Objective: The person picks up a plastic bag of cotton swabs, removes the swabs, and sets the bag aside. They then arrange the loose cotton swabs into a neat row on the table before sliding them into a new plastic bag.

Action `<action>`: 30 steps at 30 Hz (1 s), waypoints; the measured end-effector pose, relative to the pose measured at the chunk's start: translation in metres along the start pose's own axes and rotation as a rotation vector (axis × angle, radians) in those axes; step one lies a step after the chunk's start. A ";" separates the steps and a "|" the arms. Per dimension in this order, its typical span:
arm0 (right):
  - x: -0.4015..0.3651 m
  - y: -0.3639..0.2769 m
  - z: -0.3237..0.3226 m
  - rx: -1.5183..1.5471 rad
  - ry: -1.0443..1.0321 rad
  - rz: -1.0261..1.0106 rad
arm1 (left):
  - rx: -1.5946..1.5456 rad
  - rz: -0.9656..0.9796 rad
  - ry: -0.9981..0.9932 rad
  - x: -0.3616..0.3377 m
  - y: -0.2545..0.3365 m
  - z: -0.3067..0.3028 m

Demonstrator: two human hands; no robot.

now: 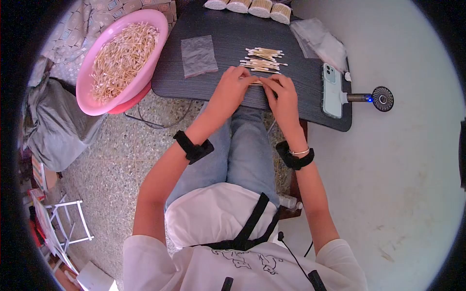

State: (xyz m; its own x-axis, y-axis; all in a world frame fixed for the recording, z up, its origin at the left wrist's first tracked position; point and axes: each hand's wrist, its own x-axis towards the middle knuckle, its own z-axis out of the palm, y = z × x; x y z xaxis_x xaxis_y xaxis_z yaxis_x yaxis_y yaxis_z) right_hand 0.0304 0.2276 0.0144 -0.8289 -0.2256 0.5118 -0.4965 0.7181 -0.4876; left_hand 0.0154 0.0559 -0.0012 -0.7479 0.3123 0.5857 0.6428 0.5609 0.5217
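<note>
My left hand [235, 87] and my right hand [281, 91] meet near the table's front edge, fingertips almost touching. Between them lie a few cotton swabs [256, 83], pinched at either end by my fingers; how many is hidden. Just beyond my fingers, a loose pile of cotton swabs [263, 64] lies on the dark table [223, 36], most of them pointing sideways. A clear plastic bag [199, 56] rests flat to the left of the pile.
A pink basin [82, 92] heaped with cotton swabs stands left of the table. Several packed swab bundles [260, 8] line the far edge. More plastic bags [318, 41] lie at the right, near a phone [332, 92] and a small fan [383, 99]. A wall [398, 169] bounds the right side.
</note>
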 end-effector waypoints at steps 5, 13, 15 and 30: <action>0.007 0.005 0.005 0.060 0.048 -0.037 | 0.024 -0.029 0.032 0.003 -0.003 0.006; 0.017 0.013 0.005 0.080 -0.046 0.003 | 0.117 -0.029 0.046 0.004 0.000 0.010; 0.018 0.013 0.007 0.054 -0.051 -0.008 | 0.218 0.087 0.022 -0.003 0.000 0.008; 0.014 0.018 0.015 -0.021 0.093 0.065 | 0.443 0.024 -0.181 -0.012 0.017 0.002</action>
State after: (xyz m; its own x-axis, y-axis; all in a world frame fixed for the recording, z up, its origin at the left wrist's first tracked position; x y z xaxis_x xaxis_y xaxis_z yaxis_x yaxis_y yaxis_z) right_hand 0.0060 0.2272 0.0023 -0.8313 -0.1168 0.5434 -0.4363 0.7429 -0.5077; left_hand 0.0346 0.0633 -0.0004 -0.7757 0.4360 0.4562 0.5575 0.8122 0.1716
